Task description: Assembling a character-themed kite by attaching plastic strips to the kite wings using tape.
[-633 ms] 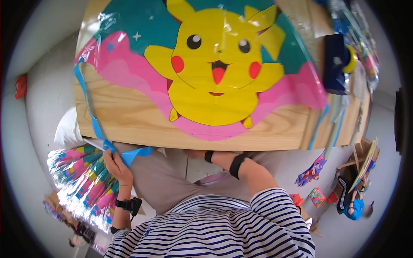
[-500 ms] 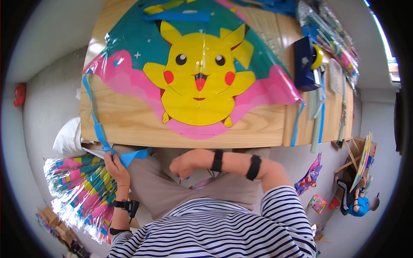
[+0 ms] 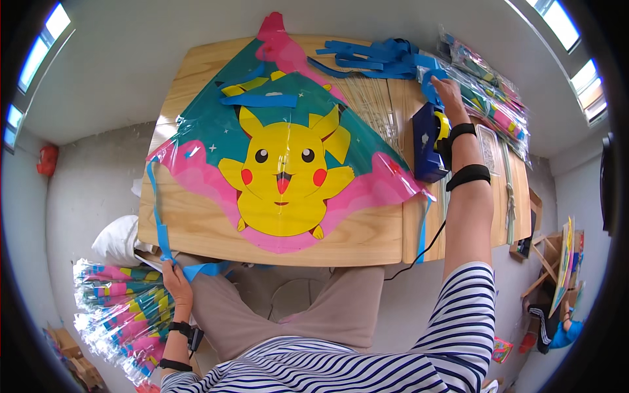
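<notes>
A kite [image 3: 223, 141] in green and pink film lies on the wooden table, printed with a yellow cartoon creature. Blue ribbon tails hang from its two lower corners. My left hand [image 3: 177, 281] is closed on the left blue ribbon [image 3: 162, 236] just below the table's front edge, and a loose length trails to the right. Stretched to the far right, my right hand [image 3: 448, 93] has its fingers closed at a blue ribbon [image 3: 429, 84], beside a pile of blue ribbons [image 3: 377, 56]. Nearer than that hand stands a dark blue tape dispenser [image 3: 427, 141] with a yellow roll.
Thin rods [image 3: 373, 108] lie right of the kite. Clear-wrapped packs [image 3: 488, 105] are stacked at the table's far right. More shiny packs [image 3: 124, 308] fan out at lower left, near a white bag [image 3: 116, 239]. Another person [image 3: 565, 334] is at the right edge.
My right hand has moved from above my lap to the ribbons at the table's far right. My left hand still holds the ribbon. The view has tilted up, showing more of the table.
</notes>
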`<state>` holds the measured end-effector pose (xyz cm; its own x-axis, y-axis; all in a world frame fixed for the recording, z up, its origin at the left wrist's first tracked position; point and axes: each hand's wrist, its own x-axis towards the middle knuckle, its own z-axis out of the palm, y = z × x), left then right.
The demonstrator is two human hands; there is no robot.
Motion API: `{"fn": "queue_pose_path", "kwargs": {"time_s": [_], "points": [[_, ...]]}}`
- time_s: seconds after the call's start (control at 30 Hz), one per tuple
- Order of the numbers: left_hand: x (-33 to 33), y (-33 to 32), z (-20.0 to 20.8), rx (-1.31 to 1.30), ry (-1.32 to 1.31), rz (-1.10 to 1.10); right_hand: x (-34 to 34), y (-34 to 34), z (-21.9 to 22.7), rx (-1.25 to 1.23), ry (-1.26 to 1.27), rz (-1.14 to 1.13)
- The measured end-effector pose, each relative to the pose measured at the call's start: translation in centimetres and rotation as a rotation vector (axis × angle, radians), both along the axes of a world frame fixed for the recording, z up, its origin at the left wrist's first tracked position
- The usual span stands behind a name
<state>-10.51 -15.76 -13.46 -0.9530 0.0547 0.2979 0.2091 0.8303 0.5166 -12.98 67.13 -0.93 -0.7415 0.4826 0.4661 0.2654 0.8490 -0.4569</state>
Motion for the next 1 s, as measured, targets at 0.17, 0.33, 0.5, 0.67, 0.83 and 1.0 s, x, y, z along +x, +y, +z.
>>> {"fn": "queue_pose_path", "kwargs": {"time_s": [0.17, 0.33, 0.5, 0.67, 0.83, 1.0], "points": [[-0.4, -0.2, -0.1, -0.042, -0.007, -0.023, 4.2, 1.5, -0.7, -0.325, -0.075, -0.311], [-0.2, 0.5, 0.8, 0.008, 0.015, -0.014, 7.7, 0.8, 0.1, -0.385, 0.206, -0.827], [-0.8, 3.2, 4.7, 0.208, -0.004, -0.011, 9.8, -8.8, -1.2, -0.747, 0.364, -0.207], [2.4, 10.3, 11.6, 0.819, -0.484, -0.330, 13.1, -33.8, -2.6, -1.119, -0.056, 0.388], [7.4, 12.7, 12.5, 0.900, -0.688, -0.642, 16.2, -50.3, -2.6, -1.881, -0.485, 0.633], [10.7, 12.1, 10.9, 0.813, -0.712, -0.700, 15.8, -52.9, -1.6, -2.002, -0.199, 0.662]]}}
